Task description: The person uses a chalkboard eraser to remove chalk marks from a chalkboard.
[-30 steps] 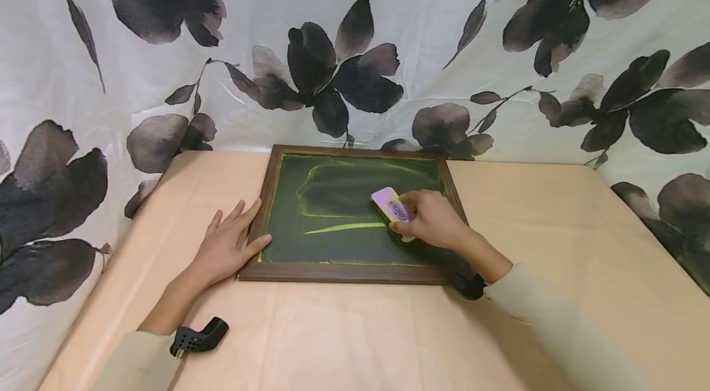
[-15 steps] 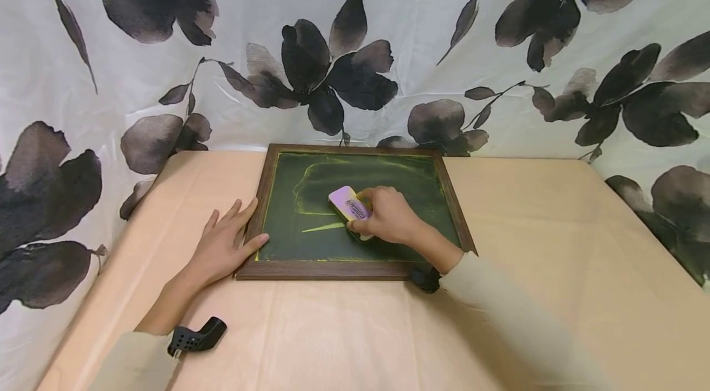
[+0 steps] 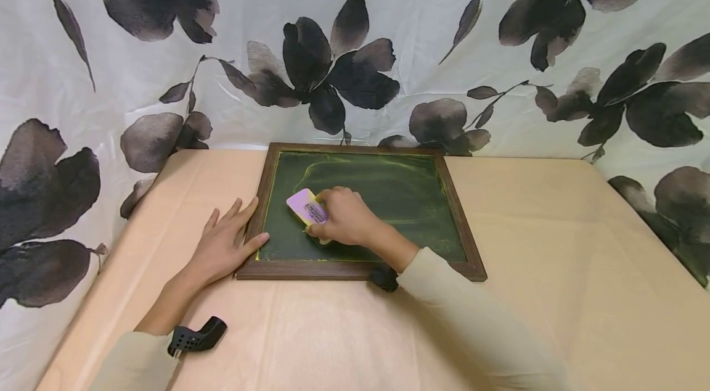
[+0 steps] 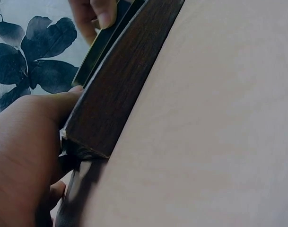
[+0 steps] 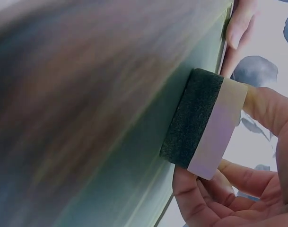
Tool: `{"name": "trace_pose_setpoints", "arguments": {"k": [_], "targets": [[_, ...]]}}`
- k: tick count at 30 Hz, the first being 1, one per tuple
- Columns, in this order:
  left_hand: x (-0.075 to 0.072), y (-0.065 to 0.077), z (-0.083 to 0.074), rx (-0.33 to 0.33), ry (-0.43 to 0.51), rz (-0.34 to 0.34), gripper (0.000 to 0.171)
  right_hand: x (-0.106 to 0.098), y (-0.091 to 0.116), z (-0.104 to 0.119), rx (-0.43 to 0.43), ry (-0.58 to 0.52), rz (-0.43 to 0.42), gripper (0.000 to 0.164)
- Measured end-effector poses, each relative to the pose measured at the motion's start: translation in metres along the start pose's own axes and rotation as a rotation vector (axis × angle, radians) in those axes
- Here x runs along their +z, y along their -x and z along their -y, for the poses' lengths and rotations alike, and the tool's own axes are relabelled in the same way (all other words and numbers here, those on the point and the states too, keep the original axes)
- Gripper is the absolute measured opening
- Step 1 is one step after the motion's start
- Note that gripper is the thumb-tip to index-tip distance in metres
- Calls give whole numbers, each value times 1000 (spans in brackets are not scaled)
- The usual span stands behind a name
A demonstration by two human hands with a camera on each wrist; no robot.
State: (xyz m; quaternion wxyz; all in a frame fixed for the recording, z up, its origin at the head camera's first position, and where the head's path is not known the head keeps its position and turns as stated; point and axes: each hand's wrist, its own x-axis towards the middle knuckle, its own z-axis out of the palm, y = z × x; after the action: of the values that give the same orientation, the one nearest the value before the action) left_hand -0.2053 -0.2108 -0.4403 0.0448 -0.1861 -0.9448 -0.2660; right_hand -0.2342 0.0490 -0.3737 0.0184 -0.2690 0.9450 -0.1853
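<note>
A dark green chalkboard (image 3: 383, 193) in a brown wooden frame lies on the table. On its left half my right hand (image 3: 349, 218) pinches a chalkboard eraser (image 3: 302, 203) between thumb and fingers. The eraser has a lilac top with a printed label, and the right wrist view shows its dark felt layer (image 5: 193, 118) facing the board. My left hand (image 3: 224, 246) lies with spread fingers at the board's left edge, its thumb over the frame (image 4: 120, 80). Yellow chalk smears show along the board's edges and upper left.
A peach cloth (image 3: 532, 224) covers the table around the board. Behind it hangs a white curtain (image 3: 432, 21) printed with dark flowers. A black strap device (image 3: 196, 335) sits on the left wrist, another (image 3: 384, 278) at the right.
My right hand has swept the eraser leftward across the board. The yellow chalk line low on the board is wiped to a faint smear. The left hand has stayed at the frame.
</note>
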Motion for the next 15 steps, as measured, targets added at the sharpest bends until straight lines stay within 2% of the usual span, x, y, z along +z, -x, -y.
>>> {"name": "trace_pose_setpoints", "arguments": {"k": [5, 15], "targets": [[-2, 0, -3, -2, 1, 3, 76, 3, -2, 9, 2, 12, 28, 59], [-1, 2, -2, 4, 4, 6, 75, 1, 6, 10, 25, 41, 49, 60]]}}
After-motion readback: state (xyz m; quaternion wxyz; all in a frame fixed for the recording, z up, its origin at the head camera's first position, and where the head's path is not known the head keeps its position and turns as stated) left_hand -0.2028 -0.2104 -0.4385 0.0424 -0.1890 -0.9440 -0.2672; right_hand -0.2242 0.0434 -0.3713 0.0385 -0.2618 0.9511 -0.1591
